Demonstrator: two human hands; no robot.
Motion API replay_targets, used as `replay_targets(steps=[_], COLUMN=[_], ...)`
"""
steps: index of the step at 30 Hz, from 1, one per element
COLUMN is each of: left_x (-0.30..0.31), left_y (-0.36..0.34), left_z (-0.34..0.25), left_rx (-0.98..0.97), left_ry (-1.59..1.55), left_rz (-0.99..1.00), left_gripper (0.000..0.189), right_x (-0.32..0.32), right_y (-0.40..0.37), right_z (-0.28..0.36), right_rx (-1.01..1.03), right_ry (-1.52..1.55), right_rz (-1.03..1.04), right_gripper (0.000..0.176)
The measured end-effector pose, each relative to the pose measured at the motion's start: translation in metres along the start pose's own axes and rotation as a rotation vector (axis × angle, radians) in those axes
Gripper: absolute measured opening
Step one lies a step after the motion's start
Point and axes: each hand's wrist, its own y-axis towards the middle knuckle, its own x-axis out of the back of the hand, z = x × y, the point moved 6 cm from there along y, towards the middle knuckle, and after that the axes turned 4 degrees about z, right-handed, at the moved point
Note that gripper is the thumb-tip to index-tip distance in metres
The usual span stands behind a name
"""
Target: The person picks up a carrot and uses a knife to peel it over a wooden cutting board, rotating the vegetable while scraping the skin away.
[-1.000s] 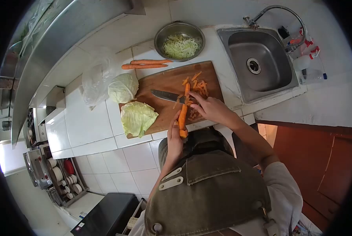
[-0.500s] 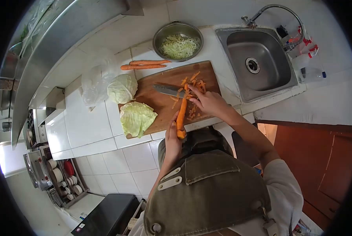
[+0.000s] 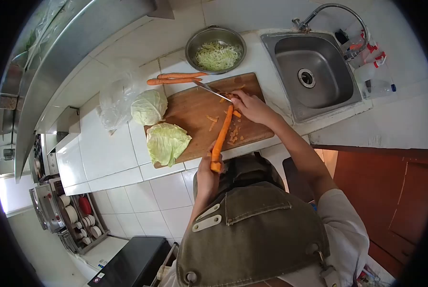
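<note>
My left hand (image 3: 208, 173) is closed around the thick end of a peeled carrot (image 3: 223, 134) at the front edge of the wooden cutting board (image 3: 190, 143). The carrot's thin end points away from me, toward my right hand. My right hand (image 3: 253, 108) grips a knife (image 3: 213, 90), its handle hidden by the fingers. The blade points to the far left, seen nearly edge-on, just beyond the carrot's tip. Small orange carrot pieces (image 3: 233, 136) lie on the board right of the carrot, with a few more (image 3: 213, 122) to its left.
Left of the board's middle are a cabbage (image 3: 149, 106) and a cut cabbage piece (image 3: 168, 145). Behind are two whole carrots (image 3: 175, 82) and a metal bowl (image 3: 190, 53) of shredded cabbage. A plastic bag (image 3: 114, 103) lies left, a sink (image 3: 285, 91) right.
My right hand has moved away from me with the knife, whose blade has shifted farther back and turned edge-on. Several carrot pieces near the hand have shifted or are now covered.
</note>
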Motion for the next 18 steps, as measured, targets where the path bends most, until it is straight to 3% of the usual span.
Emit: replay_targets(steps=[1,2,3,5,9,11,15,17,18], left_x=[0.007,0.013,0.017,0.024,0.029,0.020,0.009,0.011,0.009], left_y=[0.003,0.005,0.008,0.011,0.016,0.018,0.021,0.024,0.025], left_z=[0.003,0.006,0.005,0.008,0.011,0.011,0.009,0.010,0.009], left_rx=[0.059,0.118,0.113,0.159,0.207,0.197,0.169,0.158,0.158], left_ry=[-0.119,-0.238,-0.240,-0.224,-0.129,-0.248,-0.189,-0.185,-0.184], left_rz=[-0.013,-0.027,-0.028,-0.055,-0.130,0.029,-0.025,-0.104,-0.103], left_gripper=[0.042,0.040,0.040,0.037,0.038,0.032,0.031,0.030,0.030], right_x=[0.003,0.001,0.009,0.007,-0.011,-0.011,-0.003,-0.011,-0.017], right_y=[0.001,0.000,-0.002,-0.015,-0.031,-0.046,-0.090,-0.102,-0.104], right_z=[0.002,-0.003,0.008,0.012,0.016,0.043,0.093,0.098,0.095], right_rx=[0.013,-0.110,-0.106,-0.331,-0.342,0.079,0.166,0.100,0.171], right_ry=[0.125,0.214,0.212,0.447,0.472,0.228,0.065,-0.079,-0.118], right_rz=[-0.002,0.090,0.092,0.157,0.135,0.002,0.028,0.202,0.131], right_gripper=[0.048,0.052,0.052,0.054,0.054,0.054,0.055,0.054,0.054])
